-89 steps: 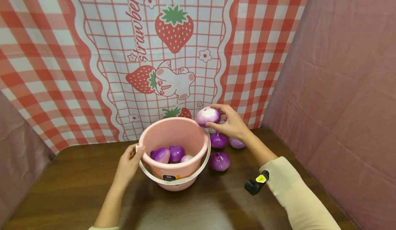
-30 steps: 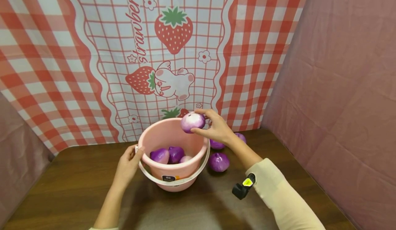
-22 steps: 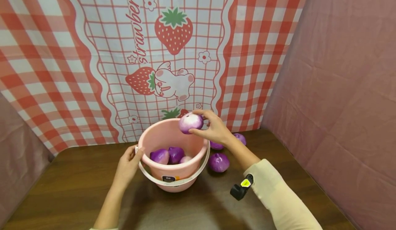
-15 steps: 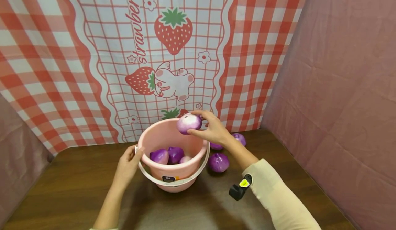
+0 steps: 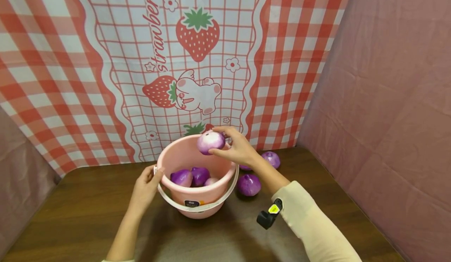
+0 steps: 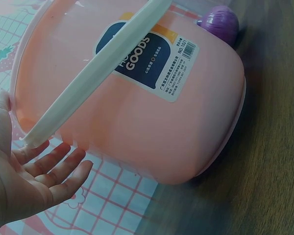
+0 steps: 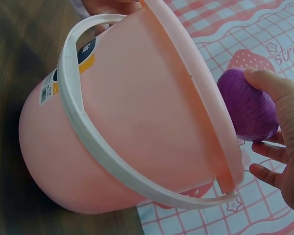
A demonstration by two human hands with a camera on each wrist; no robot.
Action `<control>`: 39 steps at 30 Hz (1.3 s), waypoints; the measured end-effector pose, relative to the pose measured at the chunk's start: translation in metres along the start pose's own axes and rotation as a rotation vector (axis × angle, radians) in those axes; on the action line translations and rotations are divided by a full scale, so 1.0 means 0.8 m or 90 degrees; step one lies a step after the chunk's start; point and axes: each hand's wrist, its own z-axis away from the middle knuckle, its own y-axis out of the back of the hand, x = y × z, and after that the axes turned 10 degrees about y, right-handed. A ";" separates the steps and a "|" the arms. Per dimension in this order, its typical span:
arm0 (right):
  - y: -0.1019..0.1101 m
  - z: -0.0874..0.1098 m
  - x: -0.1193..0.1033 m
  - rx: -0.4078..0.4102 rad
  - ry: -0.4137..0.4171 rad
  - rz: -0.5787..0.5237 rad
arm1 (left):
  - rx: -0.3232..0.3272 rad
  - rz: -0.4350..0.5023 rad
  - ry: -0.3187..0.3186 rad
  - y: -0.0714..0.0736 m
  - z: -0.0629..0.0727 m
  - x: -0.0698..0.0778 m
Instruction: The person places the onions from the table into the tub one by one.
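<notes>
A pink bucket (image 5: 183, 194) with a white handle (image 5: 212, 206) hanging down its front stands on the table. My left hand (image 5: 145, 185) holds its left rim, thumb on top and fingers along the outside below the handle's end. Between thumb and fingers of my right hand (image 5: 239, 148) is a purple onion (image 5: 210, 142), its pale end facing up, over the bucket's far right part. In the right wrist view this onion (image 7: 247, 105) shows just beyond the rim. Inside the bucket lie two purple onions (image 5: 181, 178) and a paler one (image 5: 211, 181).
To the bucket's right, an onion (image 5: 249, 185) sits nearest, with another onion (image 5: 271, 159) farther back. A third onion (image 5: 244, 167) is mostly hidden behind the right hand and bucket. A checked strawberry cloth (image 5: 197, 50) hangs behind the brown wooden table (image 5: 88, 215).
My right hand has carried the onion leftward from beyond the bucket's right rim to over its opening, uncovering more of the back onion. The left hand and bucket stay in place.
</notes>
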 end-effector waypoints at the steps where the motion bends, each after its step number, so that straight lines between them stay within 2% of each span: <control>1: -0.001 0.000 0.000 0.000 0.002 -0.003 | 0.001 -0.001 0.000 0.000 0.000 0.000; 12: -0.010 -0.006 -0.004 -0.015 0.002 0.006 | -0.002 -0.002 -0.008 0.000 0.001 0.000; 20: -0.018 -0.010 -0.004 -0.008 0.031 0.023 | -0.004 0.002 -0.010 0.000 0.000 0.000; 30: -0.027 -0.013 -0.006 -0.023 0.008 -0.006 | -0.003 0.006 -0.009 0.000 0.001 0.001; 39: -0.034 -0.014 -0.006 -0.029 -0.005 0.000 | -0.008 0.014 0.005 0.000 0.001 0.001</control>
